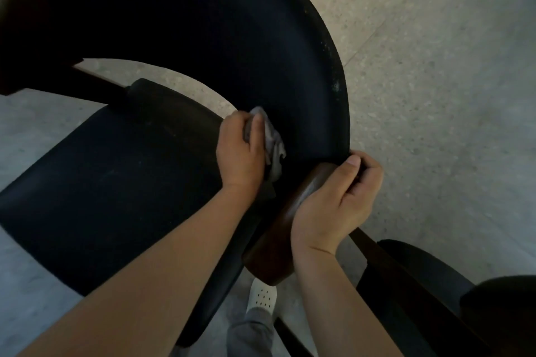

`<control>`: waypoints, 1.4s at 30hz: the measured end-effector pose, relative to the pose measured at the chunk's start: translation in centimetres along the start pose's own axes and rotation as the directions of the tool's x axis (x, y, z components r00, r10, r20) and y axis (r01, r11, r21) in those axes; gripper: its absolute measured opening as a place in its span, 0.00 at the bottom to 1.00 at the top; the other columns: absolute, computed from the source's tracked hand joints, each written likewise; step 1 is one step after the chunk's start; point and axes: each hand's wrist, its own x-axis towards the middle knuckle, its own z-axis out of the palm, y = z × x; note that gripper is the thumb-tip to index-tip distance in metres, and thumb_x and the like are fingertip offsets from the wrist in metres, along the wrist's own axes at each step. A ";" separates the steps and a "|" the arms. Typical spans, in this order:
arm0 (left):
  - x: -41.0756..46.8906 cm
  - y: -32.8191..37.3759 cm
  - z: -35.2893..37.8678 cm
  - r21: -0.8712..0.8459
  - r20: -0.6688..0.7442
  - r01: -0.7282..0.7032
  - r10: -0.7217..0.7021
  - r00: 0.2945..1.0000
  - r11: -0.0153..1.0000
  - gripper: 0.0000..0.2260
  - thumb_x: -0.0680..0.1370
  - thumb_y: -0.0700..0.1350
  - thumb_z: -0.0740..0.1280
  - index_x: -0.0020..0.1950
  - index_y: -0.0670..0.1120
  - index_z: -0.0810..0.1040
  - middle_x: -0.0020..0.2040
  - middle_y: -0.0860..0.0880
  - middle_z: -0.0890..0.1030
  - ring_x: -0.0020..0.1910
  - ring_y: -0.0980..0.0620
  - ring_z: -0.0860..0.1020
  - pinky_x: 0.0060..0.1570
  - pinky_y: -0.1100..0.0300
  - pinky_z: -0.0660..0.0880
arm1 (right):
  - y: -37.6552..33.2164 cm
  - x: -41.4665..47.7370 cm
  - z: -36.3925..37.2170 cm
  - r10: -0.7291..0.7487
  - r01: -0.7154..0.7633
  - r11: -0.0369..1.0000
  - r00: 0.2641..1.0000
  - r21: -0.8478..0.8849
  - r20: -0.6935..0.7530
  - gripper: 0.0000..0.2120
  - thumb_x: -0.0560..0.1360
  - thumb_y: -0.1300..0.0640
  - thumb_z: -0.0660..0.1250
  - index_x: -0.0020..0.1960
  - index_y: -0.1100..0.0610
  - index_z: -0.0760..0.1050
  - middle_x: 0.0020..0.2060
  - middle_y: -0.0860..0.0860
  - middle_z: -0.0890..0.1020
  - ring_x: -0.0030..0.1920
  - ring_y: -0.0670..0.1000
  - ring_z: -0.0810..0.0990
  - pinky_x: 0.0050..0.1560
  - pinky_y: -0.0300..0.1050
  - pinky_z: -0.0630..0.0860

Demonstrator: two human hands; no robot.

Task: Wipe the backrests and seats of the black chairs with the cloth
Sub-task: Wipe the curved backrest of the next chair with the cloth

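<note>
A: Where is the cloth (272,142) found?

B: It is bunched in the left hand (239,151), whose fingers are curled round it. It is pressed against the inner face of the black chair's curved backrest (203,38), close to the backrest's near end.

A: And how is the right hand (333,203) held?

B: It is clamped on that same end of the backrest, where the brown wooden armrest (278,238) meets it. The thumb is laid on top and the fingers are wrapped round the outer edge.

A: What else is seen around the backrest?

B: The black seat (101,197) is seen below and left of it, with a second armrest (171,113) between the two. Pale scuffs (336,85) are seen along the backrest's outer rim. A white perforated shoe (262,295) and a grey trouser leg (249,330) are seen below the near armrest, on the speckled floor (435,66). Part of another dark chair (420,284) is seen lower right of the backrest.
</note>
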 end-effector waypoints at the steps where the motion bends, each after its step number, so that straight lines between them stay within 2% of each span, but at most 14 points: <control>1: 0.1 1.4 -0.5 -0.028 -0.031 -0.074 0.073 0.997 0.997 0.08 0.82 0.51 0.60 0.48 0.48 0.73 0.45 0.49 0.75 0.44 0.55 0.74 0.44 0.62 0.72 | -0.1 0.0 0.0 -0.004 0.004 1.000 1.000 -0.003 0.001 0.08 0.82 0.59 0.56 0.53 0.58 0.74 0.43 0.49 0.76 0.42 0.43 0.74 0.43 0.31 0.69; 3: 0.2 4.9 -1.2 -0.096 -0.081 -0.283 0.276 0.958 0.954 0.07 0.81 0.50 0.63 0.48 0.47 0.74 0.45 0.49 0.74 0.43 0.58 0.73 0.45 0.68 0.69 | -0.2 0.1 0.0 -0.005 0.006 1.000 1.000 -0.014 0.008 0.08 0.82 0.58 0.56 0.52 0.57 0.73 0.43 0.48 0.75 0.43 0.41 0.74 0.45 0.30 0.68; 6: 0.4 8.8 -1.0 -0.140 -0.057 -0.496 0.493 0.868 0.857 0.09 0.78 0.48 0.67 0.48 0.42 0.77 0.46 0.47 0.75 0.45 0.56 0.74 0.47 0.66 0.72 | -0.3 0.1 -0.2 0.004 -0.003 0.999 1.000 -0.032 0.022 0.10 0.81 0.54 0.54 0.52 0.56 0.72 0.44 0.49 0.76 0.44 0.41 0.73 0.45 0.30 0.67; 10: 0.7 9.6 0.4 -0.081 0.095 -0.481 0.487 0.868 0.873 0.11 0.73 0.51 0.73 0.50 0.46 0.80 0.49 0.49 0.74 0.48 0.53 0.74 0.50 0.54 0.75 | -0.4 0.1 -0.2 -0.006 0.007 0.999 0.999 -0.041 0.034 0.11 0.81 0.52 0.53 0.52 0.55 0.72 0.44 0.49 0.76 0.44 0.44 0.74 0.45 0.32 0.68; 12: 0.9 9.3 0.8 -0.012 0.155 -0.494 0.490 0.858 0.869 0.14 0.71 0.55 0.75 0.50 0.48 0.80 0.49 0.50 0.73 0.49 0.54 0.73 0.50 0.56 0.74 | -0.3 0.1 -0.2 -0.002 0.003 0.999 0.999 -0.038 0.035 0.11 0.81 0.52 0.53 0.52 0.54 0.72 0.44 0.49 0.76 0.44 0.43 0.74 0.45 0.30 0.68; 16: 1.7 9.4 1.1 0.039 0.093 -0.523 0.518 0.850 0.851 0.13 0.73 0.52 0.74 0.47 0.46 0.77 0.47 0.49 0.74 0.45 0.55 0.74 0.46 0.59 0.75 | -0.3 0.1 -0.1 0.001 0.001 0.999 0.999 -0.042 0.036 0.11 0.81 0.53 0.53 0.53 0.55 0.72 0.44 0.50 0.76 0.44 0.42 0.74 0.44 0.29 0.68; 18: 2.1 8.8 1.3 0.029 0.002 -0.440 0.440 0.898 0.898 0.12 0.76 0.51 0.71 0.48 0.44 0.76 0.47 0.49 0.74 0.43 0.58 0.72 0.45 0.67 0.71 | -0.3 0.1 -0.1 -0.004 0.005 0.999 1.000 -0.035 0.029 0.10 0.81 0.55 0.54 0.53 0.57 0.73 0.44 0.50 0.76 0.44 0.41 0.73 0.45 0.28 0.67; 22: 2.0 4.9 0.2 0.028 -0.178 -0.061 0.065 0.982 0.998 0.10 0.78 0.52 0.68 0.51 0.47 0.74 0.51 0.48 0.74 0.43 0.66 0.71 0.44 0.78 0.66 | -0.3 0.1 -0.1 -0.007 0.007 0.999 1.000 -0.032 0.014 0.10 0.81 0.57 0.55 0.53 0.59 0.73 0.44 0.51 0.76 0.43 0.42 0.73 0.44 0.29 0.68; 24: 1.4 3.5 -0.7 0.035 -0.128 -0.014 0.018 0.992 0.999 0.09 0.79 0.53 0.67 0.54 0.50 0.73 0.54 0.51 0.72 0.46 0.66 0.71 0.46 0.77 0.67 | -0.3 0.0 -0.1 -0.009 0.010 0.999 1.000 -0.039 0.024 0.10 0.81 0.56 0.55 0.53 0.59 0.73 0.43 0.51 0.76 0.42 0.44 0.73 0.43 0.31 0.68; 30: -1.1 4.1 1.3 -0.072 -0.016 -0.188 0.188 0.982 0.979 0.14 0.81 0.52 0.61 0.62 0.44 0.71 0.60 0.51 0.66 0.55 0.55 0.71 0.53 0.68 0.70 | -0.4 0.1 -0.1 -0.003 0.004 0.999 1.000 -0.043 0.011 0.12 0.81 0.54 0.54 0.53 0.59 0.74 0.44 0.51 0.76 0.43 0.41 0.73 0.45 0.28 0.68; 32: -0.8 3.1 2.0 -0.035 -0.026 -0.191 0.190 0.981 0.981 0.17 0.80 0.53 0.59 0.61 0.42 0.71 0.58 0.50 0.66 0.54 0.54 0.70 0.53 0.63 0.70 | -0.4 0.1 0.0 -0.006 0.006 0.999 1.000 -0.041 0.003 0.12 0.81 0.55 0.55 0.53 0.61 0.74 0.44 0.52 0.76 0.43 0.40 0.73 0.44 0.28 0.68; 34: 0.1 1.5 2.2 0.000 -0.026 -0.170 0.170 0.985 0.985 0.16 0.80 0.52 0.58 0.60 0.40 0.72 0.55 0.50 0.66 0.51 0.58 0.68 0.50 0.66 0.68 | -0.3 0.1 0.1 -0.005 0.006 0.999 1.000 -0.048 0.005 0.11 0.81 0.57 0.55 0.53 0.62 0.74 0.44 0.53 0.77 0.42 0.41 0.73 0.44 0.28 0.68; 38: 0.6 -1.4 1.7 0.001 0.027 -0.005 0.005 1.000 1.000 0.08 0.83 0.45 0.59 0.58 0.43 0.72 0.54 0.50 0.68 0.45 0.59 0.69 0.47 0.75 0.66 | -0.3 0.0 -0.1 -0.003 0.002 0.998 1.000 -0.061 -0.001 0.10 0.82 0.57 0.55 0.53 0.59 0.74 0.43 0.52 0.77 0.42 0.46 0.74 0.43 0.30 0.69; 42: 0.3 -3.5 0.1 0.063 0.169 0.301 -0.307 0.936 0.952 0.08 0.83 0.49 0.57 0.58 0.47 0.72 0.58 0.50 0.70 0.48 0.58 0.74 0.53 0.58 0.75 | -0.4 -0.1 -0.1 0.008 -0.006 0.998 1.000 -0.063 0.023 0.09 0.82 0.58 0.55 0.53 0.57 0.73 0.43 0.51 0.76 0.42 0.46 0.74 0.43 0.31 0.69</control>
